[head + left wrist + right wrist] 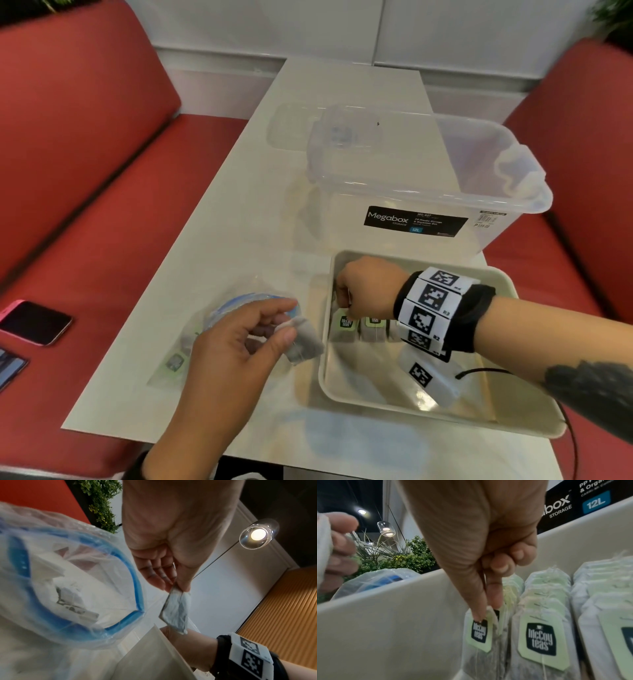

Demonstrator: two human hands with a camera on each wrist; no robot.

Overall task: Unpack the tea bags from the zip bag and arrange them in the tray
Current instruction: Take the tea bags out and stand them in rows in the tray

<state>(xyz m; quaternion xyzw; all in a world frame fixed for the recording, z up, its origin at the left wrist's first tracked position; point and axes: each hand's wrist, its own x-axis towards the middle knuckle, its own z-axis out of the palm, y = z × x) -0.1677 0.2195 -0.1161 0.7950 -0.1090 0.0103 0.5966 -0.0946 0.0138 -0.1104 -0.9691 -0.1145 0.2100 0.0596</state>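
A cream tray (510,284) sits at the near right of the table and holds rows of tea bags (541,628) with green "McCoy teas" tags. My right hand (342,301) reaches into the tray's far left corner. There its thumb and forefinger pinch the top of a tea bag (479,635) that stands at the front of the left row. The clear zip bag (212,329) with a blue zip lies open to the left of the tray, and more tea bags show inside it. Just above it, my left hand (287,329) pinches another tea bag (178,609) by one end, beside the tray's left rim.
A clear Megabox storage box (428,192) stands behind the tray, with its lid (294,126) lying further back. Two phones (34,322) lie on the red bench at the left. Red benches flank the narrow white table (222,212).
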